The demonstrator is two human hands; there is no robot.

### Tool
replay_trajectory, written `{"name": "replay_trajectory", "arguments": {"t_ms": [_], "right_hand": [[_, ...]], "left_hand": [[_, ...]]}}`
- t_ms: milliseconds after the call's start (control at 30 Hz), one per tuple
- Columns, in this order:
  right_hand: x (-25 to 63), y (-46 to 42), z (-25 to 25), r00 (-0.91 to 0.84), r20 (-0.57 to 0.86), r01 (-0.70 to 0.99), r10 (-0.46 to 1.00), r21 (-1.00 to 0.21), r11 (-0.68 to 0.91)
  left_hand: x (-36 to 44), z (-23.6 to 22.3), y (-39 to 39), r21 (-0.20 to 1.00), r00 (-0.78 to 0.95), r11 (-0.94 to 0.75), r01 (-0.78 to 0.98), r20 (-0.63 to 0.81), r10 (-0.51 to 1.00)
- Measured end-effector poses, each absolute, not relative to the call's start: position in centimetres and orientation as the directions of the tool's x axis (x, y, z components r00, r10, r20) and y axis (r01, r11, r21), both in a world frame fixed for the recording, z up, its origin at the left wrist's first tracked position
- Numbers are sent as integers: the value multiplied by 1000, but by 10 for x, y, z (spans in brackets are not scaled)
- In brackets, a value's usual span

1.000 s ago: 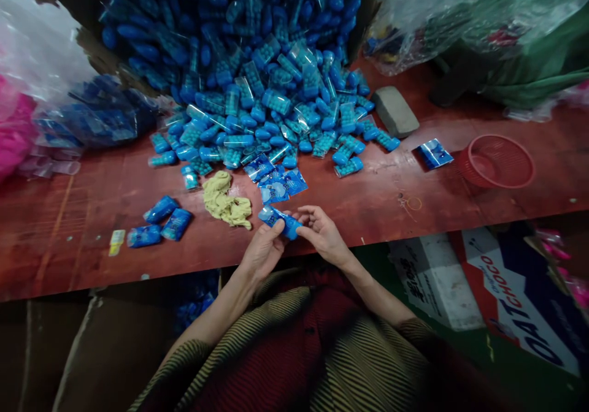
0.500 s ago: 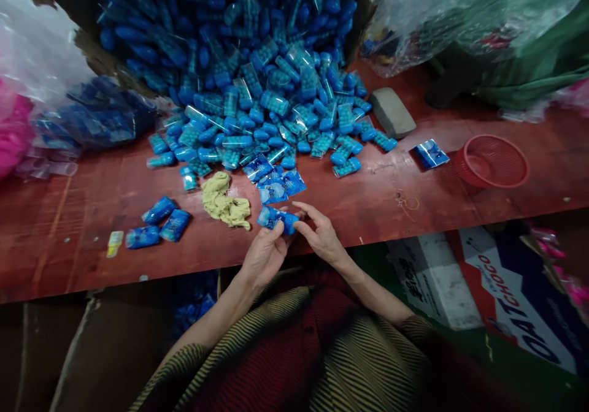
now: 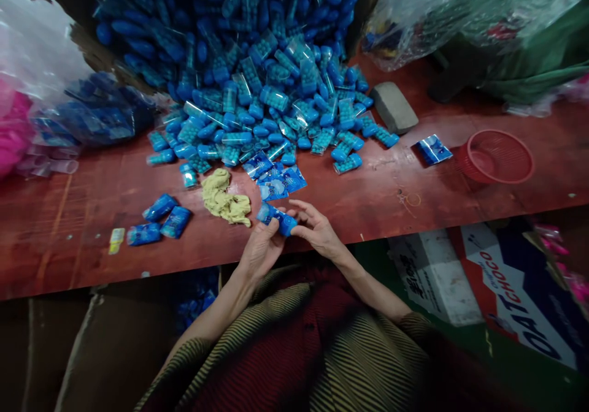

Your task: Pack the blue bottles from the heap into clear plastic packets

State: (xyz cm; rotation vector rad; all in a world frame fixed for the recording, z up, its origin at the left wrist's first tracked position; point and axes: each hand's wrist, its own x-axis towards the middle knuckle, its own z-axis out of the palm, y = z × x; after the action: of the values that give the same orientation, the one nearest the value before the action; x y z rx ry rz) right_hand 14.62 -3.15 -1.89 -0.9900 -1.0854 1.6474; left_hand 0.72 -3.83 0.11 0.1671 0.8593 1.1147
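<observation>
Over the table's near edge, I hold a small blue container in a printed blue sleeve [image 3: 281, 221]. My left hand [image 3: 264, 247] grips it from below, with the thumb lying on its front. The thumb and fingers of my right hand [image 3: 321, 233] close on its right end. Just beyond my hands, several flat printed blue sleeves [image 3: 276, 184] lie overlapping. Behind them spreads a large heap of clear containers [image 3: 276, 99] with blue caps and blue beads inside. Three wrapped blue containers [image 3: 177, 221] rest on the left.
A crumpled yellow-green cloth [image 3: 224, 197] lies left of my hands on the red table [image 3: 350, 209]. Toward the right are a grey block [image 3: 394, 106], a stack of blue sleeves [image 3: 433, 149] and a red plastic basket [image 3: 497, 176]. Plastic bags [image 3: 96, 114] flank the heap.
The held container has tilted, its right end now lower, and more of its printed front shows. My right fingers have shifted slightly around that end. The view has moved a little.
</observation>
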Motion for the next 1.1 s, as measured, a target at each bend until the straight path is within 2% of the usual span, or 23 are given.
{"name": "replay_trajectory", "arguments": {"t_ms": [233,400,500,733,800,967,1100], "right_hand": [[150,-31,-24,-348,-161,-160,924,-961,-227],[150,-30,-22,-402,-137,-258,906,-932,-255],[148,-29,-22,-425,-155,-263,892,-922,-286],[142,-37,-26,-358,-131,-93,924,-980,-175],[144,-37,-26,-345,-149,-108,927,-974,-197],[146,-31,-28,-418,-171,-229,892,-931,-285],[142,-30,-28,-401,-197,-224,895,-926,-304]], "left_hand": [[18,3,-43,485,133,470,-737,-579,805],[7,9,-42,496,194,516,-698,-562,804],[5,8,-41,529,188,520,-670,-558,809],[22,2,-40,620,47,433,-654,-538,842],[23,4,-41,620,50,438,-651,-540,840],[16,8,-43,622,185,489,-612,-489,852],[15,8,-45,631,177,483,-607,-485,856]]}}
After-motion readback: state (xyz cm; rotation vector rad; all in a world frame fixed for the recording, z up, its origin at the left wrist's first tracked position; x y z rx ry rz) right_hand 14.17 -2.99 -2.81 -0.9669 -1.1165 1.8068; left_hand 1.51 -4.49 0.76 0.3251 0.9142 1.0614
